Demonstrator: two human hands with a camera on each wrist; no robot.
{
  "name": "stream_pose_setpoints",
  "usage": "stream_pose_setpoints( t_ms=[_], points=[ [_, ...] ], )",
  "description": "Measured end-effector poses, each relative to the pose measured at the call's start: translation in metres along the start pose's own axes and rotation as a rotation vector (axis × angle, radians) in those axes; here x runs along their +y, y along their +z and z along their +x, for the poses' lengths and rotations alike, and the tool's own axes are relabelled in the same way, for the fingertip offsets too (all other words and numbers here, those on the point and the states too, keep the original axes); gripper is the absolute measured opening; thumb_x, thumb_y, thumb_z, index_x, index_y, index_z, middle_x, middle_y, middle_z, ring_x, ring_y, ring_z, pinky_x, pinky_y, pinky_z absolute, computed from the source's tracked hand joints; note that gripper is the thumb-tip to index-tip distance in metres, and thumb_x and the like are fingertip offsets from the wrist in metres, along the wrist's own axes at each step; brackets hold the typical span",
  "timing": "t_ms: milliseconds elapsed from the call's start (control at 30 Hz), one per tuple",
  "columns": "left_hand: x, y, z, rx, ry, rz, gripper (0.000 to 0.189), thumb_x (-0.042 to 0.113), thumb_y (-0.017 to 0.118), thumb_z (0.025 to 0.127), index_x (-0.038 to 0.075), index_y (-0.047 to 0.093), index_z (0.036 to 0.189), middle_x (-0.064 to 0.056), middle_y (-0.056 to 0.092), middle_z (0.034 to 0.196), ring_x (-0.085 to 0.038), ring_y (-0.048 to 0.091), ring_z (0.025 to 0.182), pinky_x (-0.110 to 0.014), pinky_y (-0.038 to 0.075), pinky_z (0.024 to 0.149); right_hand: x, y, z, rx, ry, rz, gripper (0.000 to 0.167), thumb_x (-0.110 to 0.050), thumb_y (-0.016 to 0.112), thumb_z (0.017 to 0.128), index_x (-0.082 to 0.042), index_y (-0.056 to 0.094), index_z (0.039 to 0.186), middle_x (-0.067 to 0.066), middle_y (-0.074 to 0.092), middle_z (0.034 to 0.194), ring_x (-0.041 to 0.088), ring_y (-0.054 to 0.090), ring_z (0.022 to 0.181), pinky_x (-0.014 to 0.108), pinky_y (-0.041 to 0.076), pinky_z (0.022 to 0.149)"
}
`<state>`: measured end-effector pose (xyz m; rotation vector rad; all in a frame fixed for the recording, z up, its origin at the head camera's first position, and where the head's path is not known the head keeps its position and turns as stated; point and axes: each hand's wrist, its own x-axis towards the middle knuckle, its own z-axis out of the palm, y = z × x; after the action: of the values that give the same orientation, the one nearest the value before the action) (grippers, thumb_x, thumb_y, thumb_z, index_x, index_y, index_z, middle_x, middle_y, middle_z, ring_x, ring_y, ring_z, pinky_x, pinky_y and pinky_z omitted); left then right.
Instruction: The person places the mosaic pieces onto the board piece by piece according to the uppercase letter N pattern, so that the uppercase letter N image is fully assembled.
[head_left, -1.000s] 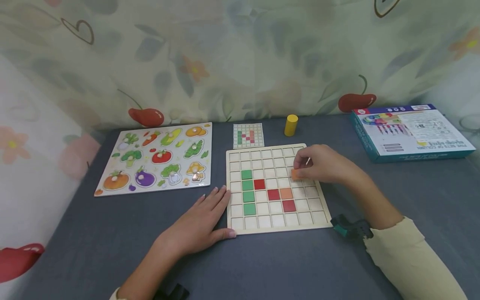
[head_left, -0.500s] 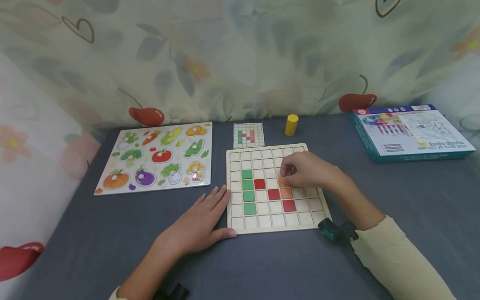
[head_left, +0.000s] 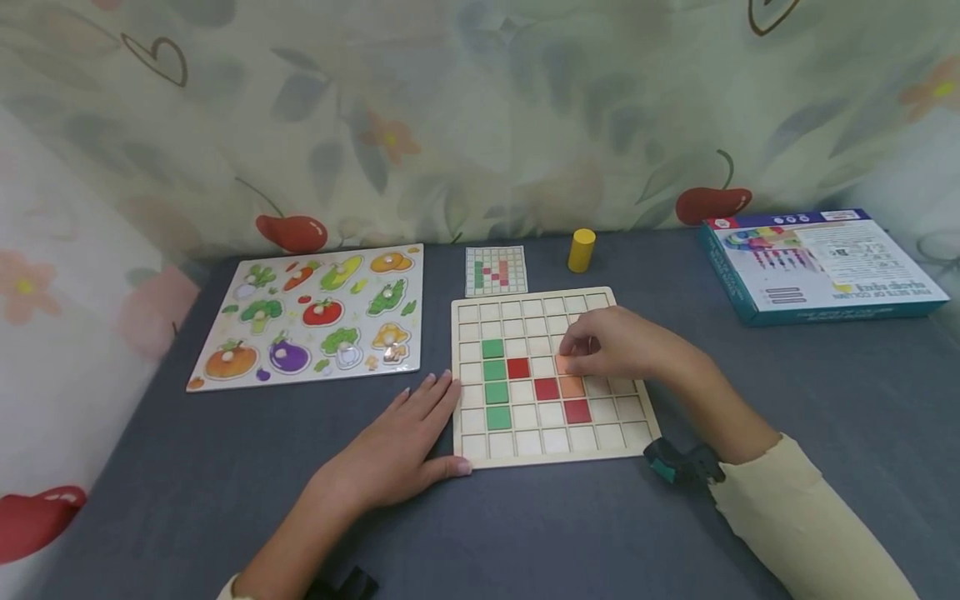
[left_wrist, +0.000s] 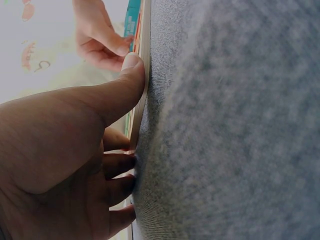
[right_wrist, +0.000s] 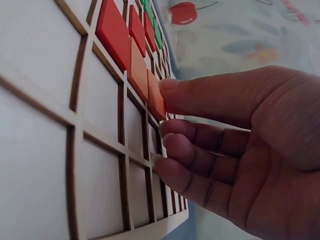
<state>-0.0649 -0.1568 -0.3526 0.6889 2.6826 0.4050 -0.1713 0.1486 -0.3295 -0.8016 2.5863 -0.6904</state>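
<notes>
A wooden grid board (head_left: 555, 441) lies flat on the table, with a column of several green tiles (head_left: 495, 392), three red tiles (head_left: 546, 389) and an orange tile (head_left: 572, 387) in its cells. My right hand (head_left: 628, 343) pinches a second orange tile (right_wrist: 155, 97) at the cell directly behind the first. In the right wrist view the thumb is on that tile; the index fingertip is mostly hidden. Fingers spread, my left hand (head_left: 393, 450) rests along the board's left edge, its thumb touching the front left corner. The left wrist view shows this thumb (left_wrist: 131, 67) against the board's side.
Behind the board lies a small pattern card (head_left: 496, 272) with coloured squares. A yellow cylinder (head_left: 581, 251) stands to its right. A vegetable puzzle board (head_left: 348, 317) lies at the left, and a flat teal box (head_left: 832, 267) at the back right.
My right hand has moved left and slightly toward me with the orange tile, from a cell farther right to the one behind the placed orange tile. The left hand has stayed still.
</notes>
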Motion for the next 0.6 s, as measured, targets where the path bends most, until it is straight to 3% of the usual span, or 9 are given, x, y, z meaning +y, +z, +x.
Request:
stream_pose_setpoints(
  t_ms=[267,600],
  points=[
    [-0.001,0.001,0.000,0.002,0.002,0.002,0.095,0.056,0.066,0.092,0.007,0.022,0.160,-0.009,0.016,0.166,-0.026,0.009,0.152,-0.050,0.014,0.120,0.004,-0.002,-0.009,0.007,-0.023,-0.019,0.019,-0.012,0.075,0.090,-0.009,0.077,0.109,-0.002,0.062,0.085,0.018,0.056,0.082,0.035,0.049,0.073],
    [-0.002,0.001,0.000,0.012,0.034,0.002,0.094,0.055,0.065,0.093,0.005,0.021,0.160,-0.011,0.016,0.166,-0.029,0.009,0.152,-0.052,0.014,0.120,0.032,-0.023,-0.037,0.073,0.103,-0.052,0.022,-0.013,0.075,0.090,-0.007,0.075,0.111,0.001,0.064,0.092,0.021,0.057,0.085,0.038,0.052,0.073]
  ],
)
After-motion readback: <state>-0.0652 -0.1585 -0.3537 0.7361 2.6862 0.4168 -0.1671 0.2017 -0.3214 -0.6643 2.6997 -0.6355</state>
